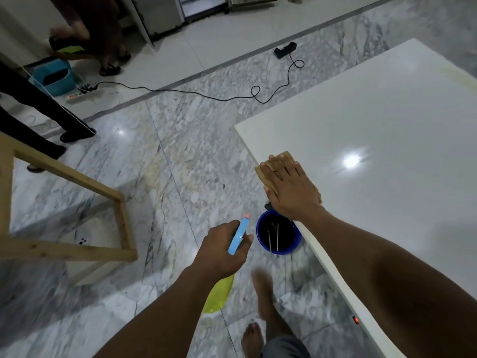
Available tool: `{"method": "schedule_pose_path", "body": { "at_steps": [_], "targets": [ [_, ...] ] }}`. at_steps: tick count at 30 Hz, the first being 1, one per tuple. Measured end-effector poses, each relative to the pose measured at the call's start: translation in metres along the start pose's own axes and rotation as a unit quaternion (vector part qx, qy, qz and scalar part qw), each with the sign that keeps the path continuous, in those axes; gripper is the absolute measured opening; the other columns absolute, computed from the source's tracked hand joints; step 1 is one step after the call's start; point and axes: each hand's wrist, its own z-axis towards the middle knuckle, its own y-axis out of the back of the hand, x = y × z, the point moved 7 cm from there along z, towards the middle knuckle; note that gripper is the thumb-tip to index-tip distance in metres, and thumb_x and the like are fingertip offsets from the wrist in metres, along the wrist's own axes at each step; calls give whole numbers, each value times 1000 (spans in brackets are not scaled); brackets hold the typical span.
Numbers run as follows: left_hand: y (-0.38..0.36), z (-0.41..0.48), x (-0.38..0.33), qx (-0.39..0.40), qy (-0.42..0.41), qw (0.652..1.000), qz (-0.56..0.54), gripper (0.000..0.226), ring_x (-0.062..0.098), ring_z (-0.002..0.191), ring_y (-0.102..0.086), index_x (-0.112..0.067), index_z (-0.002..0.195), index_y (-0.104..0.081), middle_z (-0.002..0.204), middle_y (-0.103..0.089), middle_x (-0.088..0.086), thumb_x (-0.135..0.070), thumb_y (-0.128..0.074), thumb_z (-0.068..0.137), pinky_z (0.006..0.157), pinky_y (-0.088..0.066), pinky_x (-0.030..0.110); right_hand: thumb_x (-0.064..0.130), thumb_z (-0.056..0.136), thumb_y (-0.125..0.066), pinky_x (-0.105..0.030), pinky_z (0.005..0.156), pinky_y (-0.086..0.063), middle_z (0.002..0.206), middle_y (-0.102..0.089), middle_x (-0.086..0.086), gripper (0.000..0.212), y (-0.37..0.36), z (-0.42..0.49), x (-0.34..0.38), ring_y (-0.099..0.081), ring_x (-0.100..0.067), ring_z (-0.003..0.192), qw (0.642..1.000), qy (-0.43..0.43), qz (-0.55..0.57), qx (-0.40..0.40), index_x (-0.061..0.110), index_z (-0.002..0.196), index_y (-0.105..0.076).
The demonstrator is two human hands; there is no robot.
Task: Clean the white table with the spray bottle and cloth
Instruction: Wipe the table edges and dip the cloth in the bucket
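1. Centre right: right hand [291, 189] flat on a tan cloth [263, 175], fingers straight and spread wide, pressing it onto the near left edge of the white table [387, 112].
2. Lower centre: left hand [219, 250], fingers curled tight round the neck of the spray bottle [238, 235], held over the floor, apart from the table; blue head with pink nozzle tip pointing up-frame, yellow body below the wrist.
3. Between the hands, on the marble floor [180, 164]: blue bucket [284, 250], just beside the table edge.
4. Left: pale wooden frame [67, 171]. Upper centre: black cable [196, 93] looping across the floor.
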Motion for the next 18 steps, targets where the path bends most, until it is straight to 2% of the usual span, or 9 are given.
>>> {"method": "schedule_pose_path", "body": {
  "at_steps": [5,10,13,18],
  "targets": [
    [-34,-33,-14,24,-22,999,-12,28,30,65,-60,-12,85,-61,75,-66,10,-35,-66,99,66,-52,49,45,99,-30,-49,122,-17,165,-21,-1,61,1,-60,-7,-10,-25,153,1000,-13,-2,-8,26,156,-24],
    [-71,-68,-29,57,-39,997,-34,24,15,60,-53,-23,82,-56,70,-60,-3,-37,-65,98,62,-50,40,43,99,-35,-49,121,-18,165,-22,-1,60,1,-114,-13,-12,-25,153,1000,-26,-5,-16,25,156,-26],
    [-88,-86,-35,65,-43,997,-23,24,14,61,-52,-24,81,-55,71,-60,-3,-34,-66,101,62,-46,33,44,99,-35,-48,121,-19,165,-22,-1,61,2,-145,-17,-12,-24,153,999,-30,-11,-14,24,156,-27],
    [-108,-113,-44,63,-43,997,-7,25,17,62,-51,-21,81,-54,71,-58,0,-29,-67,100,63,-44,36,44,99,-33,-49,121,-18,166,-18,-3,61,4,-196,-22,-7,-26,154,999,-32,-20,-4,23,156,-25]
  ]
}}
